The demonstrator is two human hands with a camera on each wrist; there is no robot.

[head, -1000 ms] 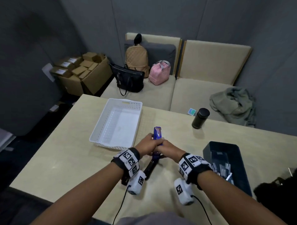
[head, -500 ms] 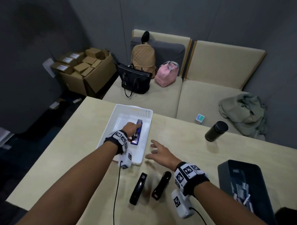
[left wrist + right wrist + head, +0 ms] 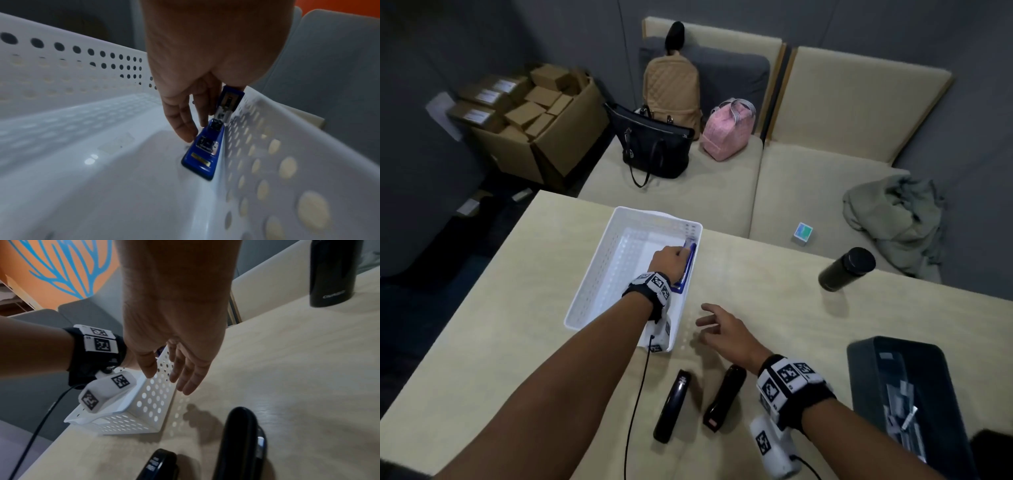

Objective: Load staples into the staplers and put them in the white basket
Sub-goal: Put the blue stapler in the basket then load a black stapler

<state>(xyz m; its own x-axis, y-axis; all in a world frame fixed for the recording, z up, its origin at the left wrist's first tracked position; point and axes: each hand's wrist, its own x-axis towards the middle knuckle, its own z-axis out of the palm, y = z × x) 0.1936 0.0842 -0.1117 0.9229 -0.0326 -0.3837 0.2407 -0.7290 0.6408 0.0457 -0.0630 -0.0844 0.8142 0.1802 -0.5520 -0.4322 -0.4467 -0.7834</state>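
My left hand [image 3: 677,256] is inside the white basket [image 3: 599,294] and holds the blue stapler [image 3: 689,263] between thumb and fingers. In the left wrist view the blue stapler [image 3: 205,152] has its base on the basket floor, tight against the perforated right wall [image 3: 267,154], and my fingers [image 3: 183,128] lie along its side. My right hand [image 3: 717,327] hovers open and empty over the table just right of the basket. Two black staplers [image 3: 674,406] [image 3: 724,397] lie on the table near me, also seen as black staplers [image 3: 240,443] [image 3: 158,465] below my right hand [image 3: 176,369].
A dark bin [image 3: 866,377] holding strips of staples stands at the right of the table. A black bottle [image 3: 847,269] stands at the far right edge. Behind the table is a beige sofa with bags and a jacket. A cable runs from my left wrist.
My left hand carried the blue stapler from the table's middle into the basket and set it down against the right wall. My right hand let go and opened.
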